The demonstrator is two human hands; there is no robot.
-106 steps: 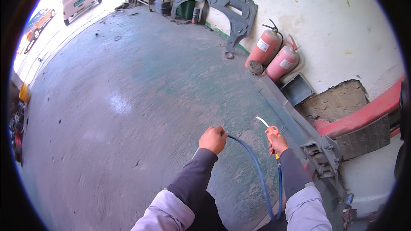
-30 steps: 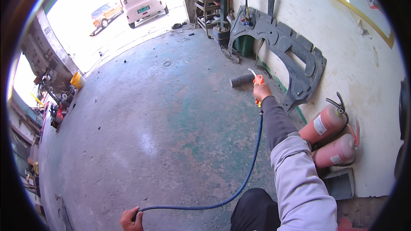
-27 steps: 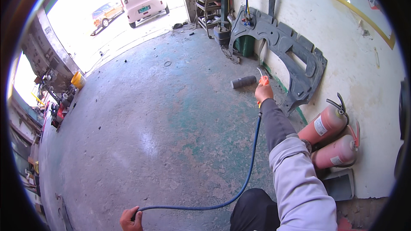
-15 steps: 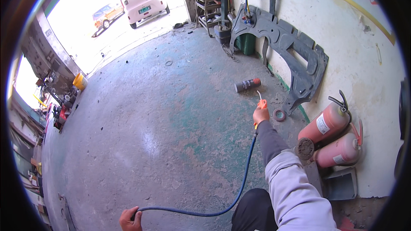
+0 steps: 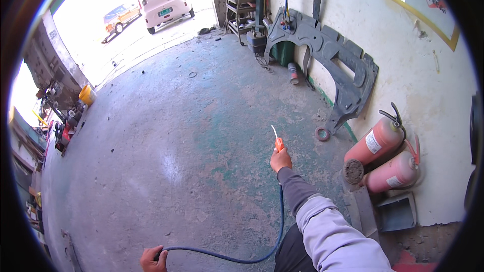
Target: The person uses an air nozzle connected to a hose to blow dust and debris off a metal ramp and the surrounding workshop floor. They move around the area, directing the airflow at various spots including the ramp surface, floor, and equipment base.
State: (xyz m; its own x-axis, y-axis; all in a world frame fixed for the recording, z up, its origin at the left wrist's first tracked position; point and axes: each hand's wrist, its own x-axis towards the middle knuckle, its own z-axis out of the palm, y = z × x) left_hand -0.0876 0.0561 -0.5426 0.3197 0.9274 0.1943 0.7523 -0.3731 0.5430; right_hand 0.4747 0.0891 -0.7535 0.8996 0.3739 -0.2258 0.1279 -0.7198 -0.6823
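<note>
My right hand (image 5: 281, 160) is wrapped round an orange air blow gun (image 5: 280, 144) with a thin pale nozzle, held out over the floor. A blue hose (image 5: 281, 216) runs down from the gun, sags and curves across to the left. At the lower edge my left hand (image 5: 154, 259) grips the hose's other visible stretch between thumb and fingers. Ahead and to the right, a dark spray can (image 5: 293, 73) with a reddish part is by the wall, beside the leaning grey panel. A round reddish ring or tape roll (image 5: 321, 133) lies nearer, on the floor.
Along the right wall lean a large grey panel (image 5: 330, 48) and two faded red fire extinguishers (image 5: 375, 143), with a grey bin (image 5: 397, 212) below them. A tray rack (image 5: 239, 2) stands at the back. A yellow bucket (image 5: 87, 94) sits left, and vehicles are outside the doorway.
The spray can has moved away from me, from the open floor to the wall by the panel. My right hand has shifted left and slightly nearer with the blow gun.
</note>
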